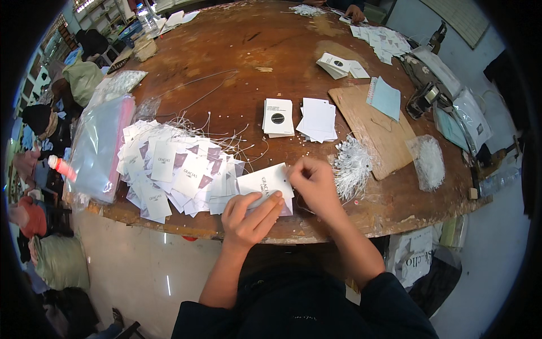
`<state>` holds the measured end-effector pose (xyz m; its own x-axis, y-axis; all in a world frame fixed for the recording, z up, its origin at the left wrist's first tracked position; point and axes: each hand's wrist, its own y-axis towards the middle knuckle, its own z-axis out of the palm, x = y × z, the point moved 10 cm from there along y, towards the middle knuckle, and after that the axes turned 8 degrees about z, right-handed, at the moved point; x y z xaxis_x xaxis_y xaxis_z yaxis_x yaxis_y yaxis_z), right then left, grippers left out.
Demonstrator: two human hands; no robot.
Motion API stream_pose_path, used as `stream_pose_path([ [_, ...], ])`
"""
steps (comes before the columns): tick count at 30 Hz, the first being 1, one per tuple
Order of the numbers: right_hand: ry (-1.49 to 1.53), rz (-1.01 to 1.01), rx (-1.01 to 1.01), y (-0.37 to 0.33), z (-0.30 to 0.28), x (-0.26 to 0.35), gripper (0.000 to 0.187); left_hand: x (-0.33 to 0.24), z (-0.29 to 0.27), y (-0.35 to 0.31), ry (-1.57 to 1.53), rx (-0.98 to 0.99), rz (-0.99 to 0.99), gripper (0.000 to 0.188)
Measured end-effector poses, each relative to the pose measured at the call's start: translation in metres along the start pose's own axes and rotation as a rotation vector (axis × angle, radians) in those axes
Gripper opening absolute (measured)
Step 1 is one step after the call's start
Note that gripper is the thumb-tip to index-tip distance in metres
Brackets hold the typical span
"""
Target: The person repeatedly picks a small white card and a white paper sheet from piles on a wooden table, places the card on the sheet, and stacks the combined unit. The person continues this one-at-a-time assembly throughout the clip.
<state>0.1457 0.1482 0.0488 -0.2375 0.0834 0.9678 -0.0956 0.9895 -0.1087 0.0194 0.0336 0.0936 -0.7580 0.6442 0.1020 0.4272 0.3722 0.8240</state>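
My left hand (252, 219) is closed on a white hang tag (263, 179), fingers lying across its lower part at the table's front edge. The tag has a small hole near its upper right corner, and a purplish piece shows beneath it. Fingers bent in a pinch, my right hand (314, 183) is at that corner; what it grips is too small to make out. Left of my hands spreads a heap of finished-looking tags (189, 175) with white strings trailing off it. A bundle of white tag strings (353, 166) lies just right of my right hand.
Beyond my hands stand two card stacks, one with black circles (278, 117), the other plain white (317, 120). A brown board (372, 133), a bag of white bits (427, 163) and a tape dispenser (423, 100) lie right. Clear plastic bags (101, 150) lie left. Another person's hand (355, 13) shows far off.
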Motion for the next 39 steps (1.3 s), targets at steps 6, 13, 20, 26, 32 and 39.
stream_pose_path([
  [6, -0.365, -0.244, -0.355, 0.052, -0.078, 0.023, 0.029, 0.091, -0.032, -0.028, 0.358, 0.075, -0.24, 0.021],
  [13, -0.903, -0.316, -0.224, 0.122, -0.081, -0.004, 0.064, 0.132, -0.002, 0.006, 0.188, 0.301, -0.506, 0.049],
  [20, -0.954, -0.049, -0.041, 0.157, -0.085, -0.039, 0.092, 0.124, 0.13, 0.068, -0.276, 0.581, -0.265, 0.077],
  [26, -0.906, -0.163, -0.119, 0.148, -0.086, -0.027, 0.087, 0.145, 0.189, 0.07, -0.348, 0.812, -0.318, 0.092],
  [32, -0.762, -0.446, -0.258, 0.132, -0.092, -0.002, 0.057, 0.14, 0.175, 0.083, -0.248, 0.748, -0.294, 0.089],
  [39, -0.365, -0.31, -0.269, 0.129, -0.114, -0.004, 0.032, 0.142, 0.138, 0.095, -0.249, 0.475, -0.363, 0.083],
])
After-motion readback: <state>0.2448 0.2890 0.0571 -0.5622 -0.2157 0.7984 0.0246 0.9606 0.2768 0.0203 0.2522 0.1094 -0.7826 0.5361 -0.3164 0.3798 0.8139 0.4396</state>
